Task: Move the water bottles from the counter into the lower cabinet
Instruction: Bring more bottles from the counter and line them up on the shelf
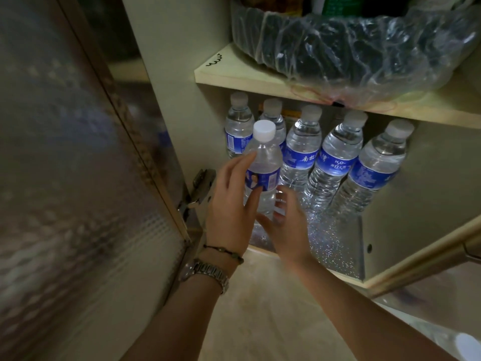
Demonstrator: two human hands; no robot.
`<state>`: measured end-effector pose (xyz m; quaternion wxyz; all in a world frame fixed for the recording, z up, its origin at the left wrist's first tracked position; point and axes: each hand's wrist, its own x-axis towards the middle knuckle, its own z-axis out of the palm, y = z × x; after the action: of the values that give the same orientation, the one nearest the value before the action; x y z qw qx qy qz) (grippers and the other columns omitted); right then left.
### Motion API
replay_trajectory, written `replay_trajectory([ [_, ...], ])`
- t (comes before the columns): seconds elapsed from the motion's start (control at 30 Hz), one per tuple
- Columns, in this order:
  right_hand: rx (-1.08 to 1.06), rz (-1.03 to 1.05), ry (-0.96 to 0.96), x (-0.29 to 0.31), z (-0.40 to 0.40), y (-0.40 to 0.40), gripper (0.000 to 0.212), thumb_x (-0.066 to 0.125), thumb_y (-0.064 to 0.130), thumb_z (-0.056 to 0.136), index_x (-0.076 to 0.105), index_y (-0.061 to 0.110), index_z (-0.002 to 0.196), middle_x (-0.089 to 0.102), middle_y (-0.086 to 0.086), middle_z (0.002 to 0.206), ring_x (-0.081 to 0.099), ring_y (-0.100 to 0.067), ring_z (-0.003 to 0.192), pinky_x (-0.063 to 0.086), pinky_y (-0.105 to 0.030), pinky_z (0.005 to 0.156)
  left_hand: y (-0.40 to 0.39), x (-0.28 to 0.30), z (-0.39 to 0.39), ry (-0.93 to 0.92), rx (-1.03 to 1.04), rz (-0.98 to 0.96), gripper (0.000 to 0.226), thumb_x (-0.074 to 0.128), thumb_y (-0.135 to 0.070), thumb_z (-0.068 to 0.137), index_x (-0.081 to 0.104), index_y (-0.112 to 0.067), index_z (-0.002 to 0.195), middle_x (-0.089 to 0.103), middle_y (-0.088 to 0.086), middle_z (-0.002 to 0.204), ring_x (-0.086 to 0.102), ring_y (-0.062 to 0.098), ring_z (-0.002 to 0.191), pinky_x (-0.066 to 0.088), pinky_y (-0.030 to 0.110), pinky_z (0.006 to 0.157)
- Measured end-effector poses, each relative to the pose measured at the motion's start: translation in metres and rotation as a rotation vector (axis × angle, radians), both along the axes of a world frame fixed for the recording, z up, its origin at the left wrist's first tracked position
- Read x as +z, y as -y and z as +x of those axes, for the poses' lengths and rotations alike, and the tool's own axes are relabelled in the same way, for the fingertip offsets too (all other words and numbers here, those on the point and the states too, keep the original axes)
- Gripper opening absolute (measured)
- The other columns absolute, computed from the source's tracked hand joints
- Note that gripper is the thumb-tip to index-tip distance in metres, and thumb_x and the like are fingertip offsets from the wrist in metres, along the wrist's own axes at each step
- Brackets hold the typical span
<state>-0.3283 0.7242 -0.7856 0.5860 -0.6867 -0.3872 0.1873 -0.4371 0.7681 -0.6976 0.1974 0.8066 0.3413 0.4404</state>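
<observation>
A clear water bottle (265, 162) with a white cap and a blue label stands at the front left of the lower cabinet's bottom shelf (335, 246). My left hand (231, 201), with a watch and a bracelet on its wrist, is wrapped around the bottle's left side at the label. My right hand (286, 222) is blurred, with its fingers spread by the bottle's base. Behind it, several more bottles stand in a row (335, 157), reaching from the far left (238, 126) to the right (377, 165).
The left cabinet door (78, 178) with patterned glass stands open, and its metal hinge (200, 188) is just left of my left hand. A shelf (234, 76) above carries a bulky item in a clear plastic bag (351, 48). The right door's edge (429, 259) juts in at the lower right.
</observation>
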Motion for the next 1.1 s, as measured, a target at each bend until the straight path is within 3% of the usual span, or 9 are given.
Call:
replay_trajectory([
  [0.27,0.029,0.018,0.044,0.003,-0.009,-0.025,0.064,0.079,0.021,0.073,0.046,0.022,0.127,0.059,0.005,0.120,0.060,-0.008,0.105,0.055,-0.040,0.085,-0.012,0.003,-0.009,0.018,0.017,-0.038,0.065,0.069,-0.002,0.078,0.042,-0.018,0.136,0.045,0.003,0.133,0.038,-0.003,0.116,0.026,-0.001,0.097],
  [0.37,0.038,0.036,0.065,0.002,-0.011,-0.033,0.064,0.078,0.020,0.073,0.046,0.020,0.128,0.059,0.003,0.120,0.061,-0.012,0.104,0.055,-0.041,0.084,-0.011,0.000,-0.015,-0.002,0.034,-0.049,0.062,0.068,-0.006,0.080,0.043,-0.019,0.135,0.046,0.002,0.131,0.042,0.001,0.116,0.031,0.003,0.097],
  [0.47,0.040,0.031,0.079,0.000,-0.012,-0.041,0.064,0.075,0.034,0.071,0.045,0.025,0.128,0.059,0.001,0.121,0.062,-0.014,0.105,0.055,-0.043,0.084,-0.006,-0.011,-0.023,-0.037,0.043,-0.059,0.058,0.068,-0.005,0.080,0.045,-0.017,0.133,0.047,0.003,0.129,0.044,0.005,0.115,0.034,0.007,0.095],
  [0.67,0.015,0.050,0.090,-0.001,-0.014,-0.048,0.065,0.080,0.021,0.071,0.046,0.026,0.126,0.060,0.002,0.120,0.061,-0.016,0.106,0.055,-0.045,0.083,0.002,-0.031,-0.039,-0.140,0.052,-0.122,0.052,0.066,-0.008,0.083,0.047,-0.018,0.131,0.046,0.001,0.131,0.043,0.007,0.121,0.033,0.010,0.098],
  [0.87,0.010,0.039,0.138,0.000,-0.019,-0.054,0.065,0.079,0.021,0.074,0.044,0.022,0.129,0.057,-0.002,0.124,0.060,-0.019,0.108,0.055,-0.046,0.084,0.005,-0.031,-0.043,-0.174,0.059,-0.119,0.055,0.065,-0.005,0.082,0.046,-0.019,0.132,0.046,0.001,0.132,0.041,0.006,0.122,0.025,0.001,0.099],
  [0.97,0.005,0.021,0.154,-0.001,-0.019,-0.058,0.066,0.078,0.022,0.074,0.042,0.026,0.128,0.057,-0.003,0.122,0.060,-0.021,0.107,0.054,-0.046,0.084,0.006,-0.032,-0.046,-0.175,0.048,-0.109,0.055,0.066,-0.005,0.082,0.047,-0.019,0.131,0.047,0.002,0.131,0.040,0.004,0.121,0.027,0.002,0.100],
  [1.1,-0.002,0.005,0.153,0.001,-0.023,-0.062,0.067,0.079,0.022,0.073,0.042,0.024,0.130,0.057,-0.005,0.122,0.060,-0.021,0.107,0.054,-0.046,0.085,0.008,-0.034,-0.050,-0.195,0.055,-0.110,0.053,0.065,-0.009,0.083,0.046,-0.022,0.131,0.045,-0.001,0.132,0.037,-0.002,0.117,0.025,-0.004,0.093],
])
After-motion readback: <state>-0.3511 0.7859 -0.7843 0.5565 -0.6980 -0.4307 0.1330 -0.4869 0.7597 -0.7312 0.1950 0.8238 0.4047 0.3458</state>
